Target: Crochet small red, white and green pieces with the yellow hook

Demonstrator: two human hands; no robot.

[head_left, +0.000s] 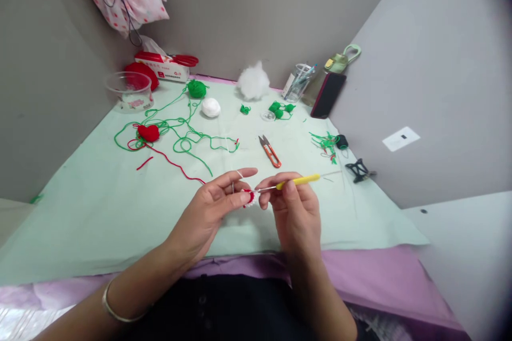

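Between the thumb and fingers of my left hand [216,202] is a small red and white crochet piece [251,198]. White yarn [239,174] wraps over my raised left index finger. My right hand [298,205] grips the yellow handle of a crochet hook [300,181], its metal shaft pointing left to the edge of the piece. The hook's tip is too small to make out clearly. A strand of red yarn [176,163] runs across the cloth to my left hand. Beyond my hands lie orange-handled thread snips [271,152].
Tangled green yarn [184,144], a red stuffed piece [148,132], a green ball [197,89] and a white ball [210,107] lie left. White stuffing [253,82] sits at the back. A phone [328,96] leans against a bottle [338,63]; a black clip [359,170] lies right.
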